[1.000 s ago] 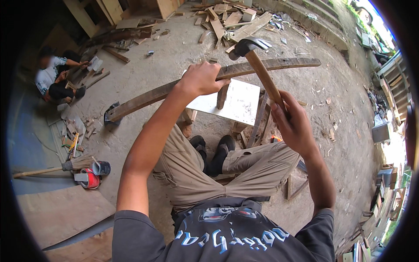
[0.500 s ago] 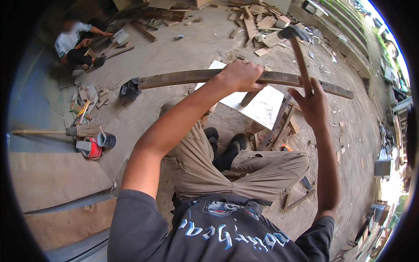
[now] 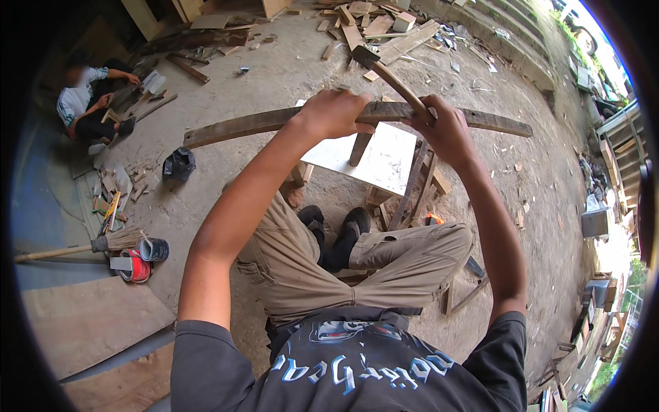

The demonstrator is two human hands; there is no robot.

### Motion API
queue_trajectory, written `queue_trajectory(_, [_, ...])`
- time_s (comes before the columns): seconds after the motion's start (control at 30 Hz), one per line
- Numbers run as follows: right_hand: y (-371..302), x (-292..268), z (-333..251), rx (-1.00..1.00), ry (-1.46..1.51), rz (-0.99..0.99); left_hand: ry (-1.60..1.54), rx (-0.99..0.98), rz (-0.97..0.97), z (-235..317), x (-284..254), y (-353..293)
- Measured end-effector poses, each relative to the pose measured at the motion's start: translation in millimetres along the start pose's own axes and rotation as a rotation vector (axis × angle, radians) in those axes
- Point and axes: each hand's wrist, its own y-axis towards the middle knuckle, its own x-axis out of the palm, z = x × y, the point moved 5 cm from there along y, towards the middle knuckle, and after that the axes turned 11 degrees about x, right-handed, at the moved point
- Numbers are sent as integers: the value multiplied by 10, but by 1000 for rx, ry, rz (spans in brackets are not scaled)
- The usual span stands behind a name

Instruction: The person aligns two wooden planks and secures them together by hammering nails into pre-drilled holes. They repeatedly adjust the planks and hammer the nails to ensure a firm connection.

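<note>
My left hand (image 3: 335, 113) is closed around a long, dark wooden bar (image 3: 241, 123) that lies crosswise in front of me. A short wooden piece (image 3: 360, 148) juts from the bar down toward a white board (image 3: 390, 161). In my right hand (image 3: 443, 127) is a hammer (image 3: 397, 84), gripped by its wooden handle. The hammer head slants up to the left, beyond the bar, and its handle crosses over the bar. Whether my right fingers also touch the bar, I cannot tell.
Wood scraps (image 3: 374, 27) are heaped at the far side. A person (image 3: 86, 103) sits at the far left. Left of my legs are a black bag (image 3: 179, 165), a broom (image 3: 117, 240), a red bucket (image 3: 137, 266) and a dark can (image 3: 156, 249). Wood pieces (image 3: 415, 189) lean beside the board.
My right hand has moved left, closer to my left hand. The hammer has swung from nearly upright to a leftward slant. The bar has shifted left in view, and the view itself has shifted.
</note>
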Motion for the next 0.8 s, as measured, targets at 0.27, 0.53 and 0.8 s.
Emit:
queue_trajectory(0.27, [5,29,36,32,5,35,-38,12,-15,-9,-35,36])
queue_trajectory(0.53, [-30,50,19,44,16,45,-124,5,18,-42,-76,53])
queue_trajectory(0.8, [-47,24,-18,99,11,54,-170,7,17,-62,-65,87])
